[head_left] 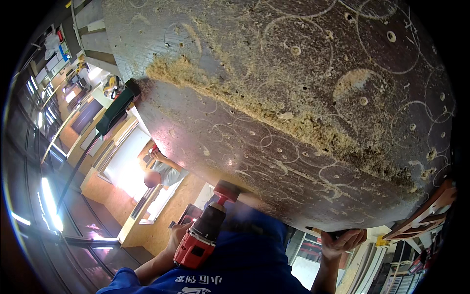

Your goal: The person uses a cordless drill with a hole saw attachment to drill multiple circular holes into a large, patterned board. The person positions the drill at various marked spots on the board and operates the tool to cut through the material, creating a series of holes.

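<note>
Red-and-black cordless drill (198, 240) is held in the left hand (180, 238), body just off the bench's near edge. Left fingers are clamped on the drill's grip; fingertips are partly hidden by the drill body. A red attachment (226, 191) is carried in the chuck, seen right at the near edge; its tip is blurred, contact cannot be confirmed.

Right hand (338, 248) is placed at the near edge, toward the right corner, palm turned up. Its fingers are curled together around a dark item (338, 233); exact kind cannot be made out.

Bench (196, 134) is marked all over with ring-shaped cuts and small holes. A ridge of sawdust (274, 115) is spread diagonally across it, from the left edge down to near the right corner. A dark green tool (116, 109) with a black cable is seen at the left edge. A brown wooden frame (428, 210) is set beside the right edge. A co-worker (169, 172) in grey is seen beyond the left edge, well apart.
</note>
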Demonstrator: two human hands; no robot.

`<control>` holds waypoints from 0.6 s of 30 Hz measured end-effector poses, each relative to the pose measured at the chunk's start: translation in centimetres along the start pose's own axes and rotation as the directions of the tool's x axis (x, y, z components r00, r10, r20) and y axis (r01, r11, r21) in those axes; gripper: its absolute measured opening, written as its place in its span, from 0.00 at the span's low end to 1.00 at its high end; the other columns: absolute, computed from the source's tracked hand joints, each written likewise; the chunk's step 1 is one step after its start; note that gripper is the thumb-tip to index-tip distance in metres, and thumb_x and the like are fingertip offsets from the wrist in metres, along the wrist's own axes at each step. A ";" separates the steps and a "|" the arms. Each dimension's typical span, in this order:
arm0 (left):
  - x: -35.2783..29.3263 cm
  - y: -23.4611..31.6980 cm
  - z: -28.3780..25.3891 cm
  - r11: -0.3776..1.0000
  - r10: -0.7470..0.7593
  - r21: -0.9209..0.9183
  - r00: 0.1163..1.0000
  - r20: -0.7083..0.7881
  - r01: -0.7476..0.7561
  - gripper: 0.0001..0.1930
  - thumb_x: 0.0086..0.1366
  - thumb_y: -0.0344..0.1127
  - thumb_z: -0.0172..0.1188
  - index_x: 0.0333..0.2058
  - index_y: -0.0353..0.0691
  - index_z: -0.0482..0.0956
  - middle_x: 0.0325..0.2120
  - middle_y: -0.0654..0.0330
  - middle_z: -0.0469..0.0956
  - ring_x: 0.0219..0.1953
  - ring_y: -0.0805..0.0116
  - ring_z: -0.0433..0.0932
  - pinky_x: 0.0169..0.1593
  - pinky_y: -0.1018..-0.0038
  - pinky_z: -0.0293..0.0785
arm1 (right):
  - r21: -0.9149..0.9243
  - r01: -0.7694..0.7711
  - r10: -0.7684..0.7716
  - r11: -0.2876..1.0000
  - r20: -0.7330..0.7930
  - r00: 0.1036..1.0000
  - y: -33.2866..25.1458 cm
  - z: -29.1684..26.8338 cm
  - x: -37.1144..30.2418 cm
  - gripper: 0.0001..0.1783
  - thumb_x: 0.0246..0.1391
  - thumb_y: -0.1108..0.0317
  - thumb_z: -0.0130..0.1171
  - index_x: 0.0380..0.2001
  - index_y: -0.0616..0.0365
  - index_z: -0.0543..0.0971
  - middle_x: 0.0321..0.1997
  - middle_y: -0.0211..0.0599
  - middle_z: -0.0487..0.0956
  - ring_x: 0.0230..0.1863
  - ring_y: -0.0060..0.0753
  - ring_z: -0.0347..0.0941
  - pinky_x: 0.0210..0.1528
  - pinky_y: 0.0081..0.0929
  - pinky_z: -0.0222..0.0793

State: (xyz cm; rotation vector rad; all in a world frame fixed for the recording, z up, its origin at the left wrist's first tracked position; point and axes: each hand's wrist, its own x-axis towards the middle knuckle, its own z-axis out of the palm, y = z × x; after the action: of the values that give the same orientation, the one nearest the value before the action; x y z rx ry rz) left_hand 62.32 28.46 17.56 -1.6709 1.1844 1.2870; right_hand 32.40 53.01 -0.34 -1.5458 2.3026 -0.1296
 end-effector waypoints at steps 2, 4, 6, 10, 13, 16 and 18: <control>0.0 -0.1 0.0 1.000 0.014 0.006 1.000 0.005 -0.014 0.15 0.52 0.34 0.67 0.38 0.36 0.77 0.21 0.58 0.76 0.23 0.64 0.79 0.29 0.72 0.73 | 0.013 0.006 -0.006 1.000 0.011 1.000 0.2 -0.1 -0.2 0.57 0.54 0.29 0.48 0.71 0.60 0.43 0.56 0.52 0.70 0.52 0.54 0.69 0.54 0.54 0.59; -0.1 -0.3 -0.1 1.000 0.012 0.018 1.000 0.022 -0.013 0.15 0.52 0.34 0.68 0.37 0.36 0.77 0.21 0.59 0.76 0.23 0.64 0.79 0.29 0.72 0.73 | 0.014 0.003 -0.003 1.000 0.012 1.000 0.2 -0.1 -0.2 0.57 0.54 0.29 0.49 0.71 0.60 0.42 0.55 0.53 0.70 0.51 0.54 0.69 0.54 0.54 0.59; -0.1 -0.5 -0.1 1.000 0.020 0.001 1.000 0.013 -0.020 0.15 0.52 0.34 0.68 0.38 0.36 0.78 0.21 0.59 0.77 0.23 0.64 0.79 0.29 0.72 0.73 | 0.017 0.001 -0.002 1.000 0.014 1.000 0.1 -0.2 -0.1 0.58 0.53 0.31 0.51 0.71 0.60 0.42 0.55 0.53 0.70 0.51 0.55 0.69 0.53 0.54 0.59; -0.3 -0.6 0.1 0.999 -0.029 -0.035 1.000 0.006 0.030 0.16 0.51 0.34 0.68 0.39 0.36 0.78 0.22 0.58 0.77 0.23 0.64 0.79 0.29 0.72 0.73 | 0.035 0.004 -0.005 0.999 0.013 1.000 0.0 -0.3 0.2 0.56 0.53 0.36 0.55 0.71 0.60 0.43 0.55 0.54 0.70 0.50 0.56 0.70 0.53 0.54 0.60; -0.2 -0.1 0.3 0.999 0.008 -0.041 0.999 -0.039 -0.010 0.17 0.51 0.34 0.68 0.40 0.36 0.78 0.21 0.59 0.77 0.23 0.64 0.80 0.30 0.72 0.74 | 0.035 0.009 -0.009 0.999 0.005 1.000 -0.1 -0.4 0.1 0.55 0.54 0.39 0.57 0.71 0.61 0.43 0.54 0.54 0.70 0.50 0.56 0.70 0.53 0.54 0.61; 0.1 -0.3 0.4 0.999 0.017 -0.027 0.998 -0.054 -0.018 0.17 0.52 0.33 0.68 0.41 0.37 0.78 0.23 0.60 0.79 0.25 0.66 0.80 0.32 0.73 0.75 | 0.018 0.008 -0.009 1.000 0.021 1.000 -0.1 -0.5 0.5 0.56 0.54 0.39 0.57 0.71 0.62 0.42 0.53 0.54 0.70 0.50 0.56 0.70 0.53 0.54 0.60; 0.0 0.0 0.3 0.996 -0.043 -0.073 0.999 -0.027 0.041 0.17 0.53 0.33 0.68 0.41 0.37 0.78 0.24 0.60 0.80 0.26 0.67 0.81 0.33 0.74 0.75 | 0.016 0.003 -0.003 1.000 0.030 1.000 -0.1 -0.5 0.5 0.56 0.54 0.38 0.57 0.71 0.62 0.42 0.53 0.53 0.70 0.50 0.56 0.70 0.53 0.53 0.60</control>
State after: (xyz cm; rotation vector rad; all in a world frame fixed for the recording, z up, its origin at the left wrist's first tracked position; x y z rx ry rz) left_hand 62.28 28.71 17.49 -1.7624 1.1247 1.2981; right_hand 32.17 52.41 0.02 -1.5333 2.2710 -0.1250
